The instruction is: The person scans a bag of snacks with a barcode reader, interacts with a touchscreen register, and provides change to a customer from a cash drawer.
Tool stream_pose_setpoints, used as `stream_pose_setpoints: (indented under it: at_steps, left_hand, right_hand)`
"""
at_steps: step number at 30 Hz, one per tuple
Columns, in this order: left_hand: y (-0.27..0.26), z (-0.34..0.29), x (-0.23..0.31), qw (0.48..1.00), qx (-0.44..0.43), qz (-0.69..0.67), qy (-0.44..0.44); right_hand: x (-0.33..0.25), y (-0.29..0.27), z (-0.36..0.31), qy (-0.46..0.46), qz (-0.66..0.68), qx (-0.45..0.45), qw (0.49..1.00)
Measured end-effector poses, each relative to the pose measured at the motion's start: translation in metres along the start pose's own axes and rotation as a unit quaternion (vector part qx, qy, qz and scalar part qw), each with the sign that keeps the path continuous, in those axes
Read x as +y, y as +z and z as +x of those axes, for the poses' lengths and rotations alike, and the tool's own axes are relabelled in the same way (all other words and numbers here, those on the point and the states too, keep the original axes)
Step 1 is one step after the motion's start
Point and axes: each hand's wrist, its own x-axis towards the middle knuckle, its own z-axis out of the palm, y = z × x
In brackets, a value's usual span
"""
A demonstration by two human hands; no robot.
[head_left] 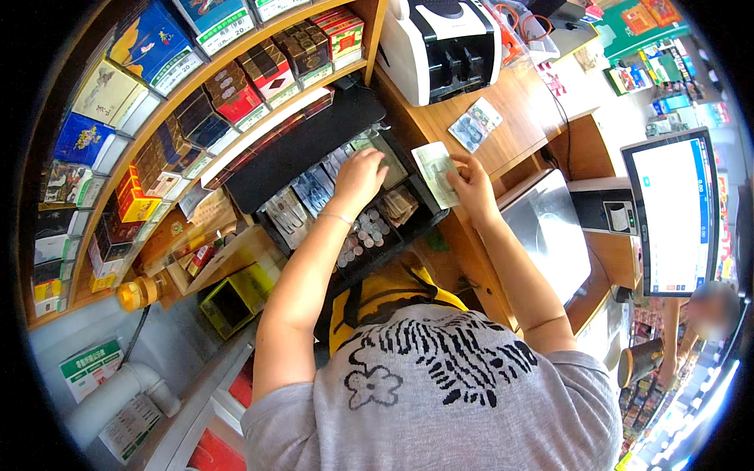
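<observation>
A black cash drawer [302, 250] stands pulled out before me, with banknotes in several compartments and coins [363, 235] at its near side. My left hand [361, 179] is over the drawer's far compartments, its fingers curled beside some greenish notes [390, 161]. Whether anything is between those fingers is hidden. To the right of the drawer, my right hand [473, 188] pinches a pale green banknote [432, 169] by its right edge. Brownish notes [399, 206] lie in a near right compartment. Other banknotes [474, 124] rest on the wooden counter.
A white and black money-counting machine [444, 51] stands on the wooden counter [522, 110]. Shelves of boxed packs [228, 86] curve along the left. A monitor [674, 212] is at the right, near another person [671, 345]. An open yellow-green box [236, 300] sits at lower left.
</observation>
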Motion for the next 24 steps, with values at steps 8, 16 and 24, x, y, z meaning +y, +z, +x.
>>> stream_pose_setpoints:
  at_steps: [8,16,24]
  left_hand:
    - [0.014,0.008,-0.003,0.991,-0.071,0.113,-0.009]
    - [0.028,0.026,0.015,0.972,-0.099,0.207,-0.047]
    - [0.024,0.024,-0.014,0.996,0.023,0.080,-0.032]
  right_hand:
    - [-0.003,0.002,-0.005,-0.052,-0.021,-0.023,0.998]
    - [-0.014,0.001,-0.005,-0.054,-0.032,-0.005,0.998]
    - [-0.014,-0.006,-0.008,-0.068,-0.048,-0.037,0.996]
